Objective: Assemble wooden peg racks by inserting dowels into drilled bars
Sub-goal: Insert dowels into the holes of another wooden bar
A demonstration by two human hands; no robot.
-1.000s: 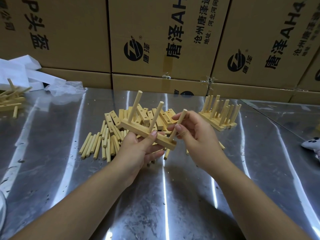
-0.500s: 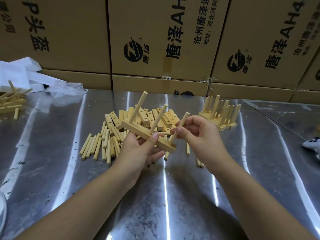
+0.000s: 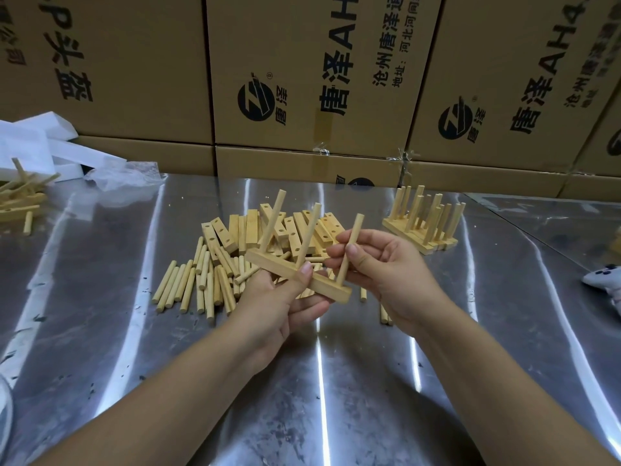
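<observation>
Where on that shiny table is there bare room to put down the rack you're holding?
Bare table lies left, between the loose dowels and the wooden bits at the edge, and right, between the finished racks and a white object. The middle is crowded: drilled bars heaped behind the dowels.

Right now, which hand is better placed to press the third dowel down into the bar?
The right hand, most likely. It pinches that dowel, whose lower end meets the right end of the bar. The left hand grips the bar from below, thumb on top, so it is busy steadying it.
</observation>
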